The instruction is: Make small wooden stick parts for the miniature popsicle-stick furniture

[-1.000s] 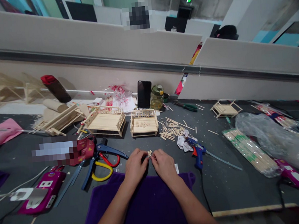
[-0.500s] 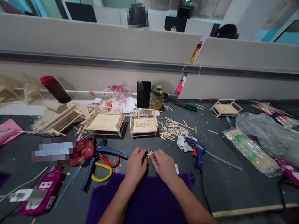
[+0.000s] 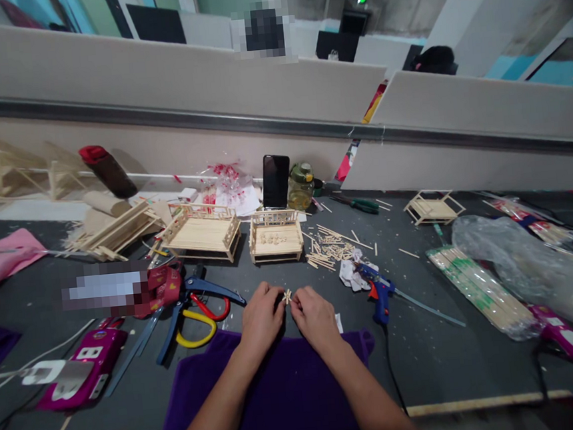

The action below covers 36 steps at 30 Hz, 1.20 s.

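Versus half a second ago: stick cluster (image 3: 288,298) sits at a changed angle, its crossed pieces now reading more like a star; left hand (image 3: 261,316) and right hand (image 3: 315,316) in nearly the same spot. Things around the small stick bench (image 3: 276,248) look unchanged.

Cluster is on the near side of the small bench, slightly right of its middle, between the two hands' fingertips. Right thumb and fingers pinch its right side, contact partly hidden. Left forefinger and thumb curl at its left side, tips a little apart; can't tell if they press on it.

Room: dark tabletop (image 3: 429,356) shows between small bench and fingertips. Loose sticks (image 3: 327,251) just right of bench; glue gun (image 3: 383,300) farther right and nearer the person. Yellow-and-red-handled cutters (image 3: 196,330) left and nearer than the bench, close to left hand. Larger stick bench (image 3: 202,234) just left of the small one. Purple cloth (image 3: 296,388) on the bench's near side, under the forearms, reaching over the table's near edge (image 3: 483,402).
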Available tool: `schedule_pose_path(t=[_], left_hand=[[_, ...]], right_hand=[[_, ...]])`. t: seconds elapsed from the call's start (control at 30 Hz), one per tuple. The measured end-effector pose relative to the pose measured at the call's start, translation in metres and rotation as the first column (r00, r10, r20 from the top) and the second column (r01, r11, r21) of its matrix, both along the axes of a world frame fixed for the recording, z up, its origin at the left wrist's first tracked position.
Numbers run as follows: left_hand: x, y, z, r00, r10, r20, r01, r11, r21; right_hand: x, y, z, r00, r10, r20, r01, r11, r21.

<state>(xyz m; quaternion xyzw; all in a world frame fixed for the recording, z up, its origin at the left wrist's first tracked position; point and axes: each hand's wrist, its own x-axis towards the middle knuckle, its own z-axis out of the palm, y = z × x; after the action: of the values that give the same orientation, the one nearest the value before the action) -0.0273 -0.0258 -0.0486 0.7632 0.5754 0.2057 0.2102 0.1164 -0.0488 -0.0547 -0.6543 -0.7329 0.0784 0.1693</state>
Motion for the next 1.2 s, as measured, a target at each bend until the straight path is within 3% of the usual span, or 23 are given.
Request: schedule_pose_path(t=[1.2], left_hand=[[0.0005,-0.0017,-0.0007,1.000,-0.003,-0.017,0.003,1.000,-0.003]], right_hand=[[0.0047,0.0006,-0.0066,0.996,-0.056,-0.073,0.055,0.998,-0.022]])
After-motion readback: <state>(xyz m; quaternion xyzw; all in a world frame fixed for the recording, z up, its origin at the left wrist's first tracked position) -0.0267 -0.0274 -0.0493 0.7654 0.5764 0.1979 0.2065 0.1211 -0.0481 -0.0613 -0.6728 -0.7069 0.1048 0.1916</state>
